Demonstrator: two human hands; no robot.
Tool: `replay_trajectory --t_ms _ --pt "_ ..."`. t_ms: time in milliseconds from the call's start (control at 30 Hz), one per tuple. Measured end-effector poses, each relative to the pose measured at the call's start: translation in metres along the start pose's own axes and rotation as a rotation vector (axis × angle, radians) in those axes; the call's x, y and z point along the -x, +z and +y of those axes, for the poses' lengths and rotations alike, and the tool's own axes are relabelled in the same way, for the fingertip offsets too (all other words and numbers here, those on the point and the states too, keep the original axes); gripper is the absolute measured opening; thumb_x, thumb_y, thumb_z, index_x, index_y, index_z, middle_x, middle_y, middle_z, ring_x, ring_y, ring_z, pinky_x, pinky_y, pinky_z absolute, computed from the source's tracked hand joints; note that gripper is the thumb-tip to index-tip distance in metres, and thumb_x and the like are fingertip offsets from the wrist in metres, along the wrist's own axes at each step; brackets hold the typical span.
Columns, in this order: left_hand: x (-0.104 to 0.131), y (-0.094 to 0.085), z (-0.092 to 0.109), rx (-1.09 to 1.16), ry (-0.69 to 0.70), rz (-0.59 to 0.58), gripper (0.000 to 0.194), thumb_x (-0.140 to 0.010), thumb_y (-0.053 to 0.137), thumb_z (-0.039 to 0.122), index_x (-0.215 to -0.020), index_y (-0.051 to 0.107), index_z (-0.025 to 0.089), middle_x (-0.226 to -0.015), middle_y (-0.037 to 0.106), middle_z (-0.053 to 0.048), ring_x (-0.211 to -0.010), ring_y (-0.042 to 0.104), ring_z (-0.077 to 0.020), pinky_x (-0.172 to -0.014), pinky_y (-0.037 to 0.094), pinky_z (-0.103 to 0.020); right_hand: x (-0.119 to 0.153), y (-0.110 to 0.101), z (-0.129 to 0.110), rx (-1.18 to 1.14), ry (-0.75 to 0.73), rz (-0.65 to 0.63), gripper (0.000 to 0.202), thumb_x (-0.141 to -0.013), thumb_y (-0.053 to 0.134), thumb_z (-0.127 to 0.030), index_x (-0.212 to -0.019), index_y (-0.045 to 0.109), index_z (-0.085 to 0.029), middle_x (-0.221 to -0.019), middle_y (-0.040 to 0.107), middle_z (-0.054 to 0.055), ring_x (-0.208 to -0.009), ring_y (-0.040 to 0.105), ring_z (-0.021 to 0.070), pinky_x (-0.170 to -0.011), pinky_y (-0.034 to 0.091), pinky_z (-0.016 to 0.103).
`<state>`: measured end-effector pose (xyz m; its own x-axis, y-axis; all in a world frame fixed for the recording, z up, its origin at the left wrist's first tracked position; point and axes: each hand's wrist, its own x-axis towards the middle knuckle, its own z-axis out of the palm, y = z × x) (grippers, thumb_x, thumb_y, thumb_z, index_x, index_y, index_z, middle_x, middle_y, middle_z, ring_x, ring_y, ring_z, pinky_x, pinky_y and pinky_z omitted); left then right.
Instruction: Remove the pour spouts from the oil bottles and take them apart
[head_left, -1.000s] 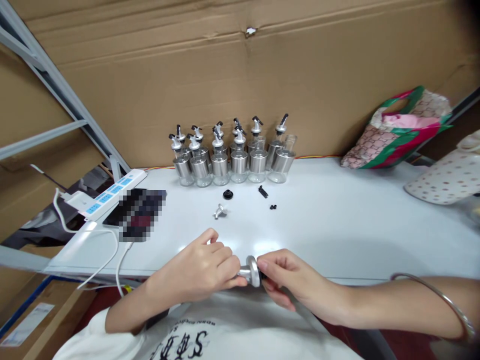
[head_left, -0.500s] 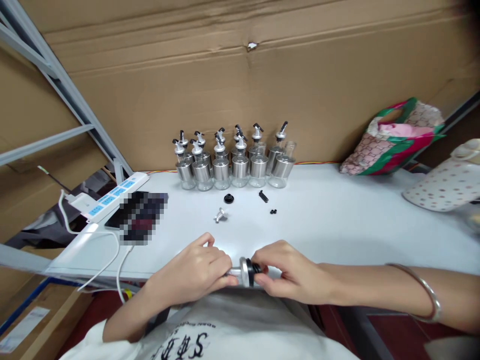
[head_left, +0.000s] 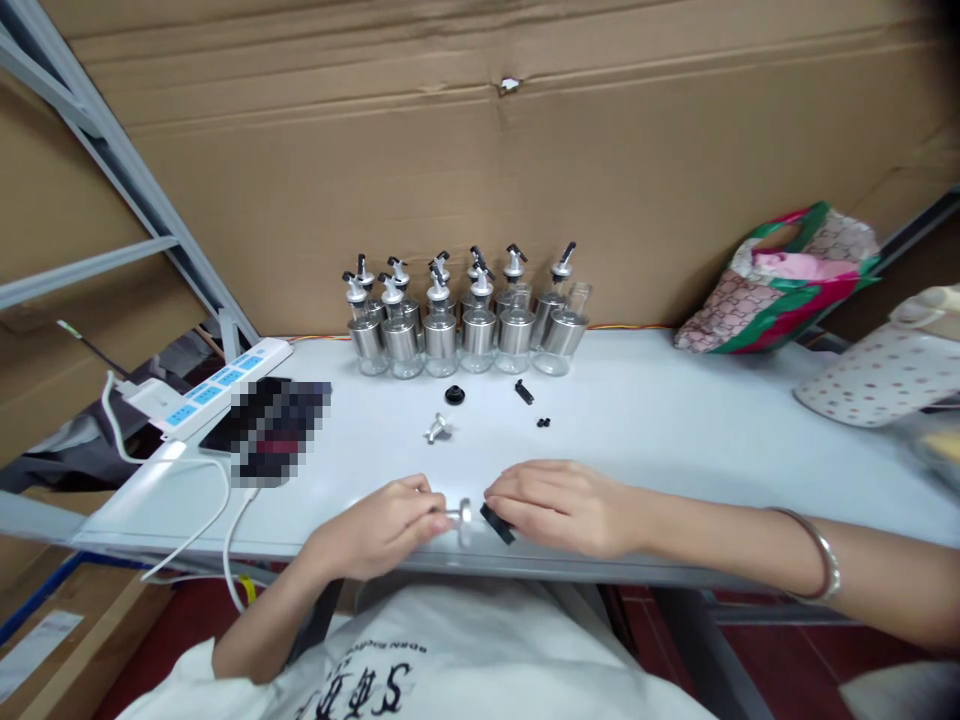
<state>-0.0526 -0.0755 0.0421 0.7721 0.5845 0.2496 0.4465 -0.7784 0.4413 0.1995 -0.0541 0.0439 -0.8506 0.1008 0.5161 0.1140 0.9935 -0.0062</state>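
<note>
A: Where did we find the hands?

B: We saw them well in front of the bottles (head_left: 478,332), low over the near part of the counter (head_left: 675,440) and apart from each other.

A: And what did we have in them?

B: With the left hand (head_left: 386,528) we pinched the thin stem of a silver pourer (head_left: 465,523) between thumb and fingers, its round flange towards the right hand (head_left: 559,508).

A: And in that one?

B: We had a black piece (head_left: 498,523) gripped at the fingertips, tilted, with a gap between it and the flange. Blur hid its finer shape.

A: What did we have nearer the bottles?

B: Just in front of them lay a round black cap (head_left: 454,396) and a black lever (head_left: 524,393); a little farther out, a small silver spout (head_left: 437,430) and two tiny black bits (head_left: 544,423).

A: And beside the bottles?

B: To their left we saw a white power strip (head_left: 229,385); well to their right, a patterned bag (head_left: 776,285).
</note>
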Motion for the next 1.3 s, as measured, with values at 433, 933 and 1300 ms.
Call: replay_trajectory --t_ms 433,933,1300 --pt "0.004 0.014 -0.039 -0.454 -0.497 0.478 0.025 -0.096 0.035 0.027 -0.098 0.057 0.016 -0.09 0.067 -0.007 -0.082 0.061 -0.0192 -0.073 0.041 -0.031 -0.025 0.01 0.07 0.367 0.578 -0.356 0.024 -0.084 0.039 -0.003 -0.094 0.058 -0.013 -0.085 0.062 0.011 -0.081 0.055 0.0229 -0.067 0.035 0.031" --pt "0.003 0.03 -0.041 -0.473 -0.565 0.349 0.012 -0.09 0.045 0.017 -0.102 0.047 0.015 -0.107 0.068 -0.013 -0.09 0.067 -0.0227 -0.079 0.047 -0.037 -0.026 0.049 0.089 0.136 0.697 -0.354 0.039 -0.076 0.043 0.002 -0.112 0.057 -0.003 -0.114 0.056 0.02 -0.105 0.057 0.0274 -0.091 0.045 0.037" --pt "0.005 0.034 -0.044 -0.193 -0.629 0.298 0.038 -0.085 0.039 0.008 -0.122 0.037 0.016 -0.118 0.063 -0.013 -0.102 0.064 -0.0228 -0.085 0.051 -0.036 -0.02 0.057 0.088 -0.149 0.604 -0.13 0.05 -0.078 0.051 -0.011 -0.127 0.042 -0.014 -0.13 0.046 0.017 -0.114 0.054 0.0264 -0.099 0.044 0.045"
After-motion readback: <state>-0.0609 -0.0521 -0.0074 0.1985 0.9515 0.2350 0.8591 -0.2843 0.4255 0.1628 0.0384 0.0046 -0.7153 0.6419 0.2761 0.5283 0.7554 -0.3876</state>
